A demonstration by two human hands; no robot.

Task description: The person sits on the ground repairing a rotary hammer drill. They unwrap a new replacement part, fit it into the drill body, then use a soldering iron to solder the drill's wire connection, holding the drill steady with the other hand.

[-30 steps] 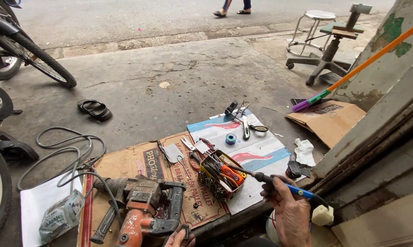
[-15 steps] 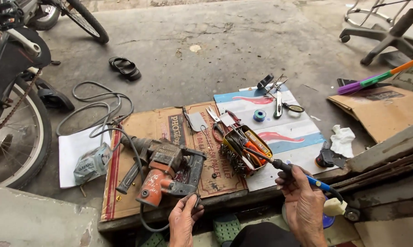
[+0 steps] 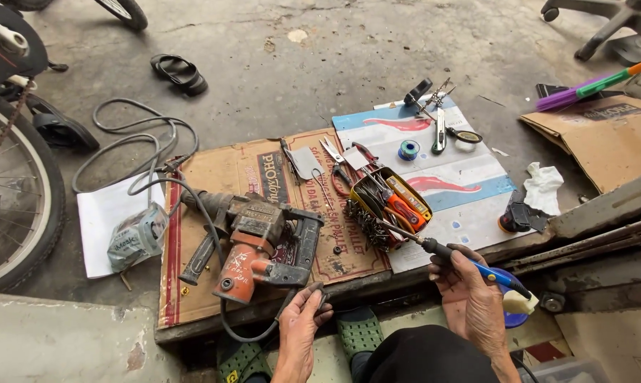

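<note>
Gripping the soldering iron (image 3: 454,255) closed in the right hand (image 3: 469,294), its long axis slanting up-left toward the tool tin (image 3: 390,206), while the left hand (image 3: 300,323) pinches the drill's cord (image 3: 292,303) nearer the orange hammer drill (image 3: 253,248).

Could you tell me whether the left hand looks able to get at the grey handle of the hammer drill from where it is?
Probably yes: the left hand sits by the cable beside the hammer drill handle, with nothing between them.
</note>
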